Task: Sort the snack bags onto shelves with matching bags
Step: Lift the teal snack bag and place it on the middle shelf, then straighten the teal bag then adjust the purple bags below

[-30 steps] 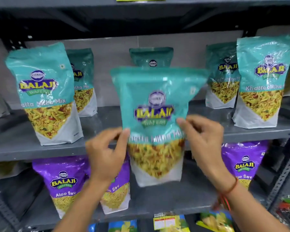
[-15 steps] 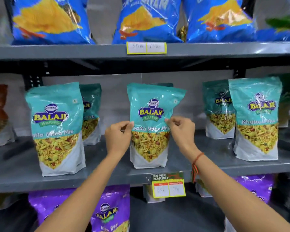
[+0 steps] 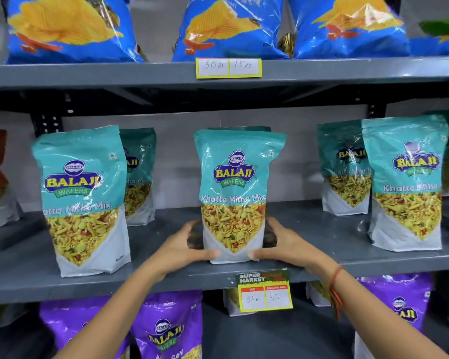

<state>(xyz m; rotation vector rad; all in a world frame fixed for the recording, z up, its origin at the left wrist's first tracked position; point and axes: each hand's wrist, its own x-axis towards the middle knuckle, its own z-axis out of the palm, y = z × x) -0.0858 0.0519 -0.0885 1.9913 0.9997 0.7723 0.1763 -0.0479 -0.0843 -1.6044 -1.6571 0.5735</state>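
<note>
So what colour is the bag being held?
Teal top, white base, in the head view: bag.

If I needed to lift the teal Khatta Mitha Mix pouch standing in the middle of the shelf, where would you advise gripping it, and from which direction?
Probably low on the two side edges of the Khatta Mitha Mix pouch, coming from the front, as the left hand and right hand do now. It stands upright on a broad filled base, with open shelf on both sides, while another pouch sits right behind it.
</note>
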